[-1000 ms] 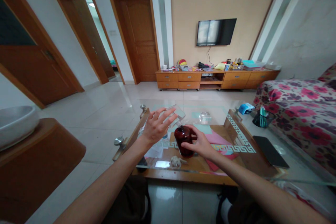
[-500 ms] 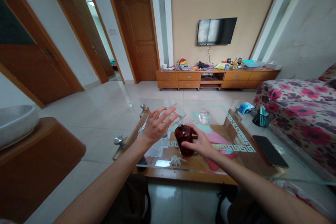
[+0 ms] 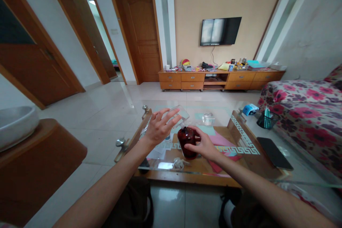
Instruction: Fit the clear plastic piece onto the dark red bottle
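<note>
A clear, square-sided container [image 3: 182,113] is tilted in my left hand [image 3: 159,127], its narrow end down at the mouth of a dark brown glass bottle [image 3: 186,141]. My right hand [image 3: 202,144] is wrapped round the right side of that bottle, which leans slightly over the glass table [image 3: 221,164]. Whether any liquid passes between the two is too small to tell. A crumpled whitish item [image 3: 179,164] is near the table's front edge, below the bottle. Another small clear container [image 3: 208,118] stands farther back on the glass.
On the table's right are a dark flat tablet-like object [image 3: 275,153], a mesh pen holder [image 3: 268,120] and a blue-and-white item [image 3: 250,109]. A flowered sofa [image 3: 310,117] is at the right. A basin [image 3: 17,124] on a wooden stand is at the left.
</note>
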`<state>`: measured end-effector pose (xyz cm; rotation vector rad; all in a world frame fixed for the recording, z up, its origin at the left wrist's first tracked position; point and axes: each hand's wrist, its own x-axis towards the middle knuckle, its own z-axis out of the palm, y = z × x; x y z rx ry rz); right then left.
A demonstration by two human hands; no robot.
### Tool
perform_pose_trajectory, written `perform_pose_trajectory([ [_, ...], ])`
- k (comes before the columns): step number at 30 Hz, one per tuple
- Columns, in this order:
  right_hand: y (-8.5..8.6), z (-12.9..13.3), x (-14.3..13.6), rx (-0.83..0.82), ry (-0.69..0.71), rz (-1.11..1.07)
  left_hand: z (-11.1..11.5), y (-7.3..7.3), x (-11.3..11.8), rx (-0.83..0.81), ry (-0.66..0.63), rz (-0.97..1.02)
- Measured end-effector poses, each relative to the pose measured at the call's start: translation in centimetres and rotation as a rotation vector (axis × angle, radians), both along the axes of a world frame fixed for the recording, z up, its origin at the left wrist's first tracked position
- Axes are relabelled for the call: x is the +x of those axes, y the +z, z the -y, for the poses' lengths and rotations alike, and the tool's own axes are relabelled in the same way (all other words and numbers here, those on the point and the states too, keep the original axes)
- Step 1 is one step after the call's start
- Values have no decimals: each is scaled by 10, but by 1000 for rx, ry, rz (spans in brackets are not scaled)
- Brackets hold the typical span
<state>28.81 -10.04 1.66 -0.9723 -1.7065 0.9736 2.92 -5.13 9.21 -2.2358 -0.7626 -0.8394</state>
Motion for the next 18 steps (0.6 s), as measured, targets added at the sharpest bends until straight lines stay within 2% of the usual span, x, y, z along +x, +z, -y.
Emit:
perform_pose_trajectory([
  [18,-3,0,1,25,5,5,0,0,2,34,-7,-9],
])
